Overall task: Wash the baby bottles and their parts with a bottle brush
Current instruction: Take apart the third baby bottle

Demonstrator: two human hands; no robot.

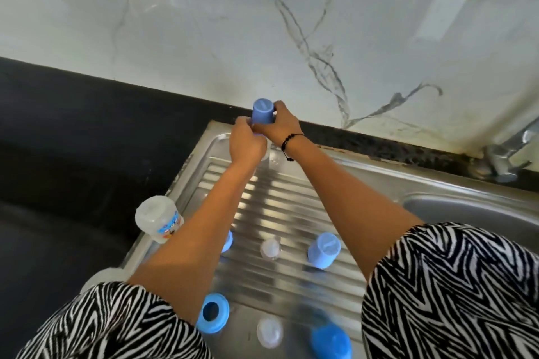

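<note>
At the far corner of the steel drainboard (291, 201), a bottle hidden below is gripped by the left hand (246, 141), while its blue cap (262, 115) is pinched between thumb and curled fingers of the right hand (281, 125).

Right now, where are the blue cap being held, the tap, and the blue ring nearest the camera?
blue cap (262, 114): head view, its side wall.
tap (507, 154): head view, its metal body.
blue ring (212, 313): head view, its rim.
</note>
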